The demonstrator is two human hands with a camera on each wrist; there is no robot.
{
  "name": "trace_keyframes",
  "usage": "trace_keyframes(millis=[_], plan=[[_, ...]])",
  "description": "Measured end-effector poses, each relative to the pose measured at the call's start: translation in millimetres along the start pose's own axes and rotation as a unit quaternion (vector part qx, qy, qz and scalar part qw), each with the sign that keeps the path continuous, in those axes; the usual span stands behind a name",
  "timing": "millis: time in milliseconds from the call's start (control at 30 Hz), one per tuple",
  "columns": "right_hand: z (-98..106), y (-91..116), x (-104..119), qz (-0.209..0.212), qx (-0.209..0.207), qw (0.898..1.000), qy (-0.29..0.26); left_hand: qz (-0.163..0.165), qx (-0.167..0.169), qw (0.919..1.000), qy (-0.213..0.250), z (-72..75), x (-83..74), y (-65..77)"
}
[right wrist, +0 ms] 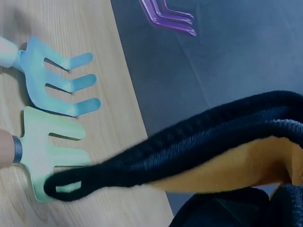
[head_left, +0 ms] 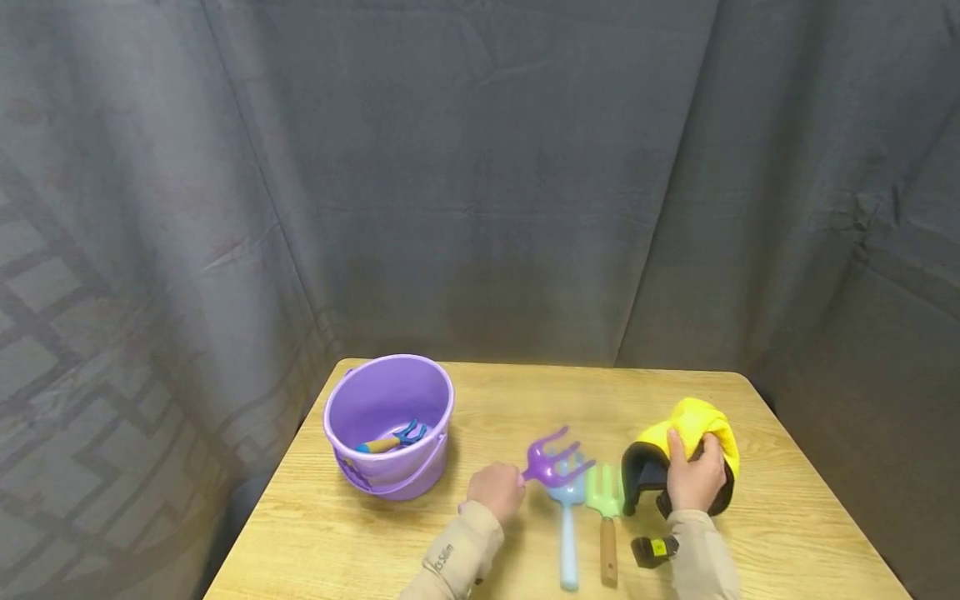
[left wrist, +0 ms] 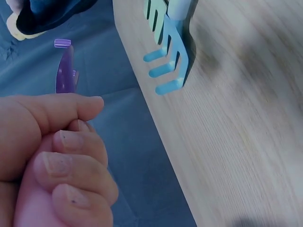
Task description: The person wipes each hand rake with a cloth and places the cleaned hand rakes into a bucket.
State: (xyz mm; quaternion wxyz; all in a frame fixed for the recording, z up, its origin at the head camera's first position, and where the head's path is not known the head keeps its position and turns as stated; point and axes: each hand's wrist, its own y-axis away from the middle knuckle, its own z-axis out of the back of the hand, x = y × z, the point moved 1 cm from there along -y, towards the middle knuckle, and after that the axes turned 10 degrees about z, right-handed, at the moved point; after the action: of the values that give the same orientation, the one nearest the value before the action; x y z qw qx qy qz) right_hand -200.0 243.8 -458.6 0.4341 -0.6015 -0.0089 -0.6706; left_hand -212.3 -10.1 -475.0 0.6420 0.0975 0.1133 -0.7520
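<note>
My left hand (head_left: 497,492) grips the handle of a purple hand rake (head_left: 546,467), held above the table with its tines to the right. In the left wrist view the fingers curl round the pink handle. My right hand (head_left: 693,479) holds a yellow and black fabric piece (head_left: 693,417), whose exact kind I cannot tell. The right wrist view shows a black loop at its edge. Between the hands lie a light blue hand rake (head_left: 567,533) and a light green hand fork (head_left: 602,492) with a brown handle, side by side.
A purple bucket (head_left: 420,479) stands at the back left of the wooden table (head_left: 525,387). Inside it lies a small blue rake with a yellow handle (head_left: 382,445). Grey curtains (head_left: 480,208) hang behind and at both sides. A small black device (head_left: 651,552) sits at my right wrist.
</note>
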Motion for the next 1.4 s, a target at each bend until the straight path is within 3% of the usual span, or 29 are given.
trace_keyframes(millis=[200, 267, 333, 400, 533, 833, 933, 1067, 1233, 1400], plan=[[-1.7, 5.9, 8.9, 0.037, 0.018, 0.999, -0.022, -0.005, 0.005, 1.0, -0.001, 1.2, 1.4, -2.4], [-4.2, 9.3, 13.6, 0.071, 0.027, 0.996, -0.036, -0.006, 0.005, 1.0, -0.001, 0.9, 0.7, -3.4], [-7.5, 12.1, 18.5, 0.136, 0.032, 0.989, -0.054, -0.007, 0.004, 1.0, 0.0, 1.0, -0.4, -4.2], [-11.7, 14.5, 23.2, 0.219, 0.029, 0.973, -0.072, -0.008, 0.003, 1.0, 0.001, 1.0, -1.6, -4.6], [-20.0, 20.4, 33.7, 0.358, 0.043, 0.928, -0.099, -0.004, 0.005, 1.0, -0.004, 0.6, -3.1, -5.0], [-35.3, 39.2, 52.4, 0.491, 0.15, 0.856, -0.057, -0.009, 0.009, 0.9999, -0.001, 3.0, -8.2, -4.4], [-39.2, 43.3, 55.4, 0.526, 0.168, 0.833, -0.04, -0.005, 0.016, 0.9999, 0.001, 3.7, -9.8, -4.1], [-43.5, 47.8, 56.8, 0.549, 0.192, 0.813, 0.0, -0.01, 0.011, 0.9999, -0.004, 3.6, -11.4, -4.2], [-47.2, 54.2, 53.5, 0.542, 0.247, 0.8, 0.066, -0.039, -0.037, 0.9985, 0.007, 6.4, -14.9, 0.1], [-49.1, 55.6, 51.4, 0.538, 0.251, 0.8, 0.084, -0.045, -0.059, 0.9972, -0.001, 10.2, -19.3, 3.5]])
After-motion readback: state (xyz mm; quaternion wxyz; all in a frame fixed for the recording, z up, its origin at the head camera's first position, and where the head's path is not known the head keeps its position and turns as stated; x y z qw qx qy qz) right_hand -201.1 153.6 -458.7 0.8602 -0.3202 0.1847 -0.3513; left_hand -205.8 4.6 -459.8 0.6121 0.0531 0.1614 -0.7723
